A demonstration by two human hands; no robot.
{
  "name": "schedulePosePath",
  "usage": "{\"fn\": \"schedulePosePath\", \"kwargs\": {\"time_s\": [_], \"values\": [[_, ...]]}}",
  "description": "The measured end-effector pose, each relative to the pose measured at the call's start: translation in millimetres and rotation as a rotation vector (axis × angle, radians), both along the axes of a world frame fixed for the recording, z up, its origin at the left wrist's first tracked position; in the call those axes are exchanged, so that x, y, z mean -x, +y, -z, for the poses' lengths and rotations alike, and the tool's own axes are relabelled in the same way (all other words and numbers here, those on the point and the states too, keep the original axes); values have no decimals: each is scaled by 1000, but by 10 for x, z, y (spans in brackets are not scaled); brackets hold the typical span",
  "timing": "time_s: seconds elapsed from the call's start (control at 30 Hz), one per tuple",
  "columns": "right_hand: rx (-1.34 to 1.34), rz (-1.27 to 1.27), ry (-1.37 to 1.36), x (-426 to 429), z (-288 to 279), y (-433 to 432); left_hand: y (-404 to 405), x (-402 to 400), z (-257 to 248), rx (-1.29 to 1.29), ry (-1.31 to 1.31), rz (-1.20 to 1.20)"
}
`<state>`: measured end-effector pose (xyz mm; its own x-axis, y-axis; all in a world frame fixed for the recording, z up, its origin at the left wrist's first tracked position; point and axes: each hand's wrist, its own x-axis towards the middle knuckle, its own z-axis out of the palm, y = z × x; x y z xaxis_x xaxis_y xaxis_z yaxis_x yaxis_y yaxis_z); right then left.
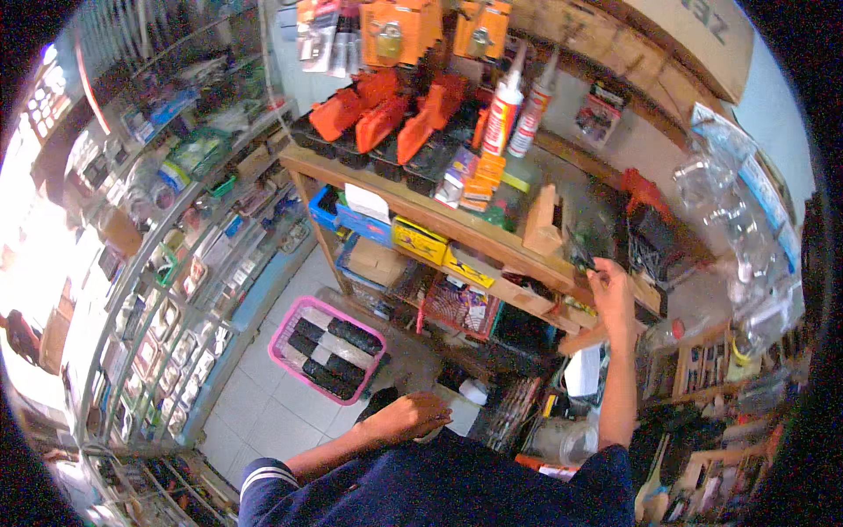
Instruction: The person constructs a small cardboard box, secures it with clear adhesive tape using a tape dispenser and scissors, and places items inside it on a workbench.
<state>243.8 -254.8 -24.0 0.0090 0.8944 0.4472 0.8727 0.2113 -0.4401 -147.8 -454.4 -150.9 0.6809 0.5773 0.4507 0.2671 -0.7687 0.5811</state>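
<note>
My right hand (612,290) reaches out over the right end of the wooden shelf (408,204). Its thumb and finger are close together at a small dark item (581,255); blur hides whether they grip it. Left of those fingertips stands a small wooden box (544,221). My left hand (413,416) hangs before my body with its fingers curled, and its palm side is hidden. Beyond it, a pink plastic basket (280,336) with dark and pale packs inside rests on the tiled floor.
Sealant tubes (504,118) and orange tool-like items (382,122) stand on the shelf top. Yellow boxes (419,240) and a red basket (454,309) sit underneath. A glass display case (178,290) runs along the left. Clear plastic packs (731,204) hang at right.
</note>
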Motion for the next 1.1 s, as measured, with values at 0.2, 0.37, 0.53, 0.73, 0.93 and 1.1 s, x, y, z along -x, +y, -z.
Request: {"fn": "schedulePosePath", "kwargs": {"time_s": [0.2,0.37,0.53,0.73,0.93,1.1], "values": [[172,42,-217,-221,242,561,-12,148,-5,-69,-36,-159],[123,-12,-300,-373,336,708,-94,211,-2,172,-154,-299],[196,86,-480,-253,229,780,-95,156,57,241,-145,-337],[354,142,-585,-132,62,857,-28,115,122,260,-28,-309],[152,142,-390,-207,-93,571,-12,339,178,389,135,-272],[295,143,-46,-137,-675,-94,284,642,-151,373,-38,-360]]}}
